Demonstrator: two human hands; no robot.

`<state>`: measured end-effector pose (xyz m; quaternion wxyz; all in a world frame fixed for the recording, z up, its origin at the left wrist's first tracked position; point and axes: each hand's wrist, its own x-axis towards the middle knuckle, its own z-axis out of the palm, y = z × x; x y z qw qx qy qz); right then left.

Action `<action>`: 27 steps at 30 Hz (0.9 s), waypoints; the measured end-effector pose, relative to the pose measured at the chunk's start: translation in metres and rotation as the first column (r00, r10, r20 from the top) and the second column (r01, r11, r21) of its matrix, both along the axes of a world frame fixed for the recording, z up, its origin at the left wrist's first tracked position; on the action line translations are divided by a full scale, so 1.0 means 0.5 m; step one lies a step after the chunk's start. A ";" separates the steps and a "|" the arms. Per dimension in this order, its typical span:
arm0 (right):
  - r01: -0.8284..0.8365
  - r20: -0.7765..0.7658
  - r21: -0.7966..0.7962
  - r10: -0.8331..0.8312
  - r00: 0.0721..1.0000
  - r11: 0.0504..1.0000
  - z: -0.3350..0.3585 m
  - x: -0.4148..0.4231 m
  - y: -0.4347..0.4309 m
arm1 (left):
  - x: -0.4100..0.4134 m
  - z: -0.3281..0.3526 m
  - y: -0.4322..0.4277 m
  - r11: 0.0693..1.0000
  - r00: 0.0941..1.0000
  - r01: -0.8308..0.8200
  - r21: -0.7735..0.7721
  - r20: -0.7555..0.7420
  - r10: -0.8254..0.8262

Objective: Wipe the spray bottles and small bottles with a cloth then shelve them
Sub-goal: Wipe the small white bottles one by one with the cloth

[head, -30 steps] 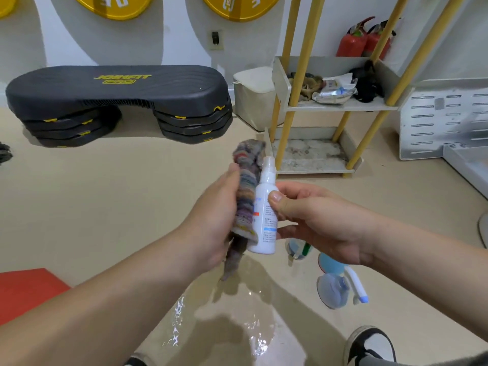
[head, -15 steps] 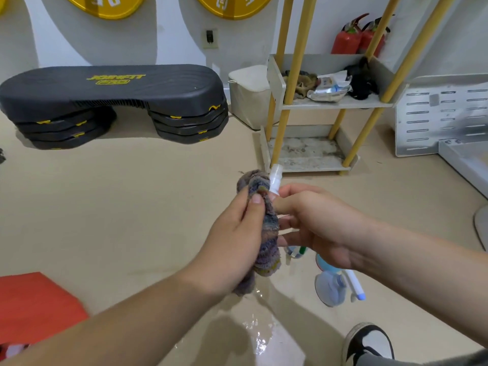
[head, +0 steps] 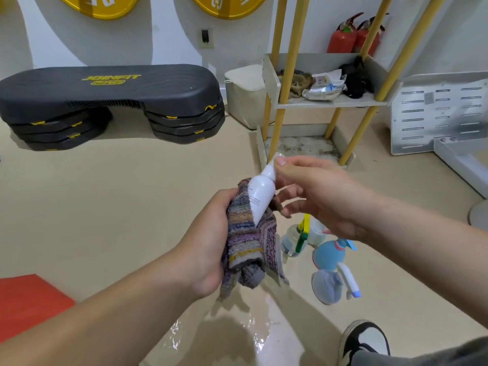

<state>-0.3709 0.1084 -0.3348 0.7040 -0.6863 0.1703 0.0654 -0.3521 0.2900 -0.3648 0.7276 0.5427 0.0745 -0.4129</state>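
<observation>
The left hand [head: 208, 241] clutches the bunched cloth [head: 250, 244] around the lower end of the small white bottle [head: 260, 191]. The right hand [head: 322, 196] pinches its top, tilting it, probably so the body turns within the cloth. The shelf [head: 332, 103] stands beyond.

Small bottle [head: 260, 194] in cloth [head: 245, 244], spray bottles [head: 327, 257] on floor [head: 132, 207] right, shelf [head: 343, 103] behind

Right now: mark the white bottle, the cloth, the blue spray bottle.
white bottle [head: 260, 191]: head view, upper body.
cloth [head: 248, 241]: head view, striped middle fold.
blue spray bottle [head: 326, 256]: head view, blue tank.
</observation>
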 end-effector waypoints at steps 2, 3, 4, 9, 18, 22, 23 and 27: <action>-0.047 0.013 0.041 0.046 0.999 0.998 0.004 -0.001 -0.010 | -0.001 -0.002 0.000 0.999 0.998 0.006 -0.040 -0.059 -0.008; -0.072 0.020 0.055 0.071 0.997 0.996 0.006 -0.002 -0.011 | -0.002 -0.006 0.001 0.999 0.997 0.004 -0.050 -0.078 -0.008; -0.092 0.033 0.059 0.090 0.995 0.994 0.007 -0.004 -0.011 | -0.002 -0.010 0.001 0.999 0.997 0.005 -0.053 -0.082 -0.010; -0.068 0.090 -0.010 0.068 0.994 0.998 0.004 -0.003 -0.004 | 0.001 -0.015 0.001 0.999 0.999 0.034 -0.025 0.002 -0.034; 0.083 0.022 -0.068 -0.081 0.996 0.994 -0.016 -0.010 0.045 | -0.029 -0.037 -0.015 0.876 0.381 -0.200 0.438 0.859 -0.342; 0.079 0.032 -0.038 -0.078 0.996 0.996 -0.011 -0.010 0.047 | 0.010 -0.022 -0.014 0.929 0.722 -0.149 0.339 0.680 -0.132; 0.064 0.034 -0.025 -0.063 0.997 0.998 -0.009 -0.010 0.045 | 0.025 -0.018 -0.010 0.938 0.825 -0.091 0.335 0.553 -0.117; 0.013 0.076 0.067 -0.018 0.997 0.998 0.000 -0.004 0.031 | 0.041 -0.020 0.016 0.950 0.976 0.195 0.245 0.044 -0.212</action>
